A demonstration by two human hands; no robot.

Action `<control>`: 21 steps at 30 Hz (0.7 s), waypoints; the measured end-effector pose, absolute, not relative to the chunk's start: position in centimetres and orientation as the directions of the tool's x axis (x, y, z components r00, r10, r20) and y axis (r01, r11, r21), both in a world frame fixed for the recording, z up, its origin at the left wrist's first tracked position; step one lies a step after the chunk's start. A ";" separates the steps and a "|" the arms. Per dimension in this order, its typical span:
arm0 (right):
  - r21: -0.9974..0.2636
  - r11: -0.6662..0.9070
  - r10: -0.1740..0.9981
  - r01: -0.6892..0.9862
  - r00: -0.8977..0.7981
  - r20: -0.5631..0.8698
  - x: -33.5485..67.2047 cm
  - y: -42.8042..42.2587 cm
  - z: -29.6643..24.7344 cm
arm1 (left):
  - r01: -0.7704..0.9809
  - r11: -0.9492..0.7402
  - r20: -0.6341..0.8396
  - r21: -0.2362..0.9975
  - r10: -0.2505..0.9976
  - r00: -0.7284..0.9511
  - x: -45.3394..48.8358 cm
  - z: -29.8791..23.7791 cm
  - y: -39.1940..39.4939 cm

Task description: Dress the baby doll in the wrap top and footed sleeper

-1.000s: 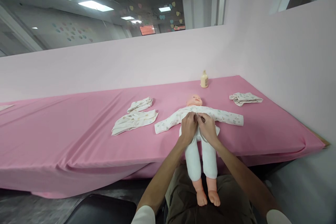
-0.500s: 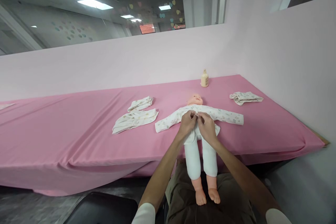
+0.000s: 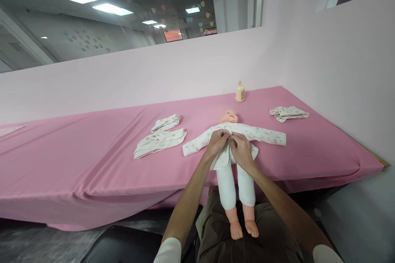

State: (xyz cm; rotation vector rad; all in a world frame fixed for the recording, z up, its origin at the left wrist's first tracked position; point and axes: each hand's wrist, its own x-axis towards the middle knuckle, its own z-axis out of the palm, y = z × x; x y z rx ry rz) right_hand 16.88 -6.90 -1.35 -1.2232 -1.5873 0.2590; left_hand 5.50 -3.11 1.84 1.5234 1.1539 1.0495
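From where I stand, a baby doll (image 3: 226,187) lies on its back at the near edge of the table, its head toward the wall and its white cloth-covered legs reaching over the edge, bare feet above the seated person's lap. A printed white baby shirt (image 3: 230,127) is on its torso, sleeves spread to both sides. The left hand (image 3: 218,143) has its fingertips pinched on the shirt's front at the chest; the right hand (image 3: 242,152), close beside it, pinches the same spot, though the exact bit of fabric is hidden by the fingers. A pink tablecloth (image 3: 105,152) covers the table. Two printed garments (image 3: 160,141) lie to the left, a folded printed cloth (image 3: 289,114) to the right, and a cream pump bottle (image 3: 240,93) stands near the wall beyond the doll's head.
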 end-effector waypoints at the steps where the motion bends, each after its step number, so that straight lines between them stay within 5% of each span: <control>1: -0.699 0.441 0.806 0.562 0.095 0.584 16.9 -6.9 -1.4 | 0.200 -0.140 0.104 0.970 0.978 0.180 5.6 1.8 -3.1; 14: -0.631 0.434 0.788 0.643 0.069 0.611 16.9 -6.7 -2.0 | 0.103 -0.028 0.009 0.994 0.984 0.179 5.7 2.7 -3.9; 21: -0.670 0.365 0.839 0.646 0.083 0.538 17.4 -7.3 -1.8 | 0.314 -0.287 0.227 0.905 0.950 0.216 6.0 2.4 -4.3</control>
